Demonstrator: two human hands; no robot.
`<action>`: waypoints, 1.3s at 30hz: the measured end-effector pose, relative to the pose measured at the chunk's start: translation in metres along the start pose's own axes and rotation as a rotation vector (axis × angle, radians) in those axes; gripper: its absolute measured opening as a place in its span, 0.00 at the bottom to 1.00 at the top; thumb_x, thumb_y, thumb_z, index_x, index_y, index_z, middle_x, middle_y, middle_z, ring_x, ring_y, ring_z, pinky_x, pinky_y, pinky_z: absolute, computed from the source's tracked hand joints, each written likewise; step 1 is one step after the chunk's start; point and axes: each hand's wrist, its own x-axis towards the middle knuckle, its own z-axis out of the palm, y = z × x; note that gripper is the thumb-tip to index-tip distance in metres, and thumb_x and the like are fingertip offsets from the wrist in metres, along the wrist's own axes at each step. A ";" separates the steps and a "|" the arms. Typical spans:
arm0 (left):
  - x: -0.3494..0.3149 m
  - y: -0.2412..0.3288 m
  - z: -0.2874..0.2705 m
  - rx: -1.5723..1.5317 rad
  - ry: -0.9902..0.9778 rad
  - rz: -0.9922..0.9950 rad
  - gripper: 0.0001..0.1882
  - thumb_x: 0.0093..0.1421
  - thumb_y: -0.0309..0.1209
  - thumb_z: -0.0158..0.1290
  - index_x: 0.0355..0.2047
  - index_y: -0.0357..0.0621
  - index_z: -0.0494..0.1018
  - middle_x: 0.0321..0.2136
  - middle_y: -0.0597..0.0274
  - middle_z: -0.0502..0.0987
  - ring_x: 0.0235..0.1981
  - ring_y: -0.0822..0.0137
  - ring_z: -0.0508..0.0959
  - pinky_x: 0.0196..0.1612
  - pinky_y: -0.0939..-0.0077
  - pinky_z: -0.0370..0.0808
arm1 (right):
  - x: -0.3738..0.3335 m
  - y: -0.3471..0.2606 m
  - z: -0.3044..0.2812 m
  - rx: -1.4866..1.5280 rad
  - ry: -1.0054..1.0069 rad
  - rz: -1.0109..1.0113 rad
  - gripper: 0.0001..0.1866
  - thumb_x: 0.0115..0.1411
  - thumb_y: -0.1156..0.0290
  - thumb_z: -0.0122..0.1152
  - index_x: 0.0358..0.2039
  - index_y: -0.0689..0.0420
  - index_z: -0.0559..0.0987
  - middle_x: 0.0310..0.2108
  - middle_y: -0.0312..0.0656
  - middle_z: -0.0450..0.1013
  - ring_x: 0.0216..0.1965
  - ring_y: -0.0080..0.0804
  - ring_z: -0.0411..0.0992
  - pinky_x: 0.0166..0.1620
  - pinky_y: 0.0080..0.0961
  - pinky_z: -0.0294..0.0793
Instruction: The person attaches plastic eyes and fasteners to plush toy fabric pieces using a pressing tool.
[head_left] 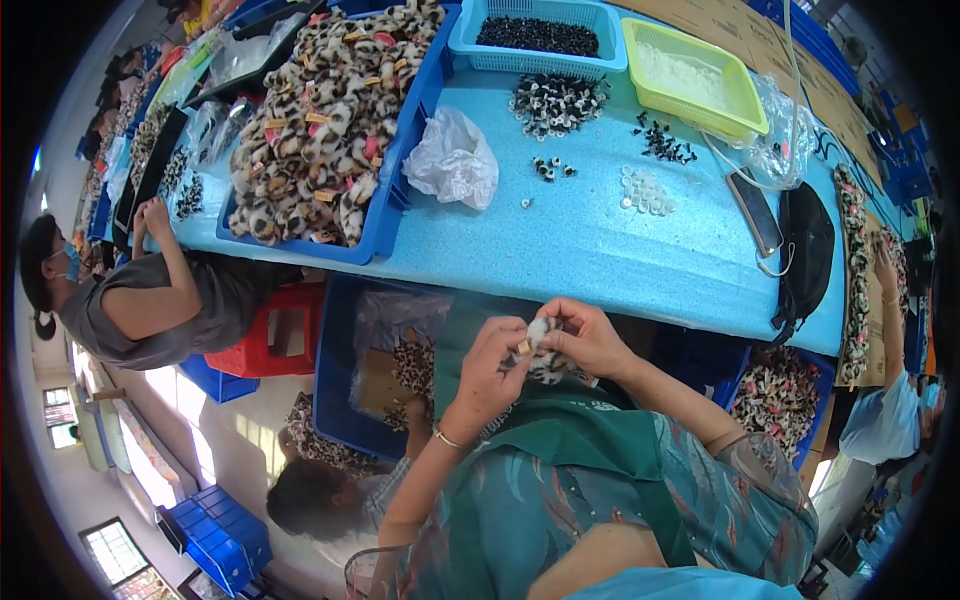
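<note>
Over my lap, just off the table's near edge, I hold a small furry plush piece (547,367) in white, black and brown, with a small yellowish part showing. My left hand (487,362) pinches it from the left. My right hand (592,340) has its fingers closed on the upper right of the same piece. The fingers cover much of it. On the table beyond lie a pile of small black-and-white plastic parts (556,106), some loose black pegs (664,140) and a group of translucent white washers (647,190).
A blue tray (375,225) heaped with similar plush pieces stands left, beside a crumpled plastic bag (455,160). Blue (535,68) and yellow-green (690,108) baskets sit behind. A phone (755,212) and black pouch (803,250) lie right. People work at left, below left and far right.
</note>
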 end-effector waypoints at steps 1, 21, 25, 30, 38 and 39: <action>-0.001 -0.002 0.003 0.004 0.047 -0.038 0.18 0.47 0.14 0.56 0.39 0.40 0.69 0.39 0.53 0.74 0.35 0.57 0.77 0.36 0.72 0.75 | 0.000 -0.006 0.004 -0.081 0.047 0.087 0.12 0.57 0.74 0.62 0.41 0.59 0.73 0.35 0.33 0.72 0.36 0.15 0.70 0.40 0.14 0.71; -0.009 -0.013 0.016 -0.051 0.186 -0.063 0.11 0.46 0.12 0.53 0.29 0.36 0.69 0.34 0.51 0.76 0.33 0.57 0.77 0.38 0.74 0.74 | -0.004 0.005 0.028 -0.712 0.302 -0.420 0.11 0.43 0.88 0.56 0.28 0.62 0.69 0.26 0.43 0.60 0.27 0.38 0.62 0.31 0.28 0.62; -0.010 -0.014 0.020 -0.102 0.214 -0.109 0.10 0.48 0.13 0.53 0.30 0.36 0.68 0.34 0.52 0.76 0.33 0.59 0.76 0.38 0.74 0.73 | -0.003 0.001 0.032 -0.656 0.315 -0.409 0.12 0.43 0.90 0.52 0.28 0.63 0.69 0.25 0.42 0.59 0.26 0.35 0.61 0.30 0.26 0.61; -0.013 -0.012 0.012 -0.168 0.277 -0.067 0.11 0.50 0.13 0.54 0.32 0.36 0.68 0.37 0.52 0.74 0.35 0.60 0.75 0.39 0.75 0.73 | 0.004 -0.019 0.030 -0.525 0.107 -0.225 0.11 0.51 0.84 0.55 0.36 0.61 0.76 0.29 0.37 0.65 0.31 0.25 0.65 0.38 0.22 0.65; -0.011 0.001 -0.011 0.052 0.250 0.356 0.12 0.51 0.16 0.58 0.35 0.40 0.70 0.40 0.52 0.74 0.42 0.53 0.77 0.41 0.64 0.74 | 0.002 -0.034 0.015 -0.416 -0.095 -0.212 0.07 0.61 0.71 0.57 0.36 0.61 0.78 0.33 0.37 0.70 0.37 0.25 0.67 0.43 0.22 0.66; -0.012 0.001 -0.012 0.087 0.249 0.384 0.12 0.50 0.16 0.58 0.34 0.40 0.70 0.40 0.52 0.74 0.42 0.54 0.77 0.42 0.64 0.74 | 0.002 -0.035 0.016 -0.415 -0.099 -0.206 0.07 0.61 0.71 0.57 0.36 0.61 0.78 0.33 0.37 0.70 0.37 0.25 0.67 0.43 0.22 0.66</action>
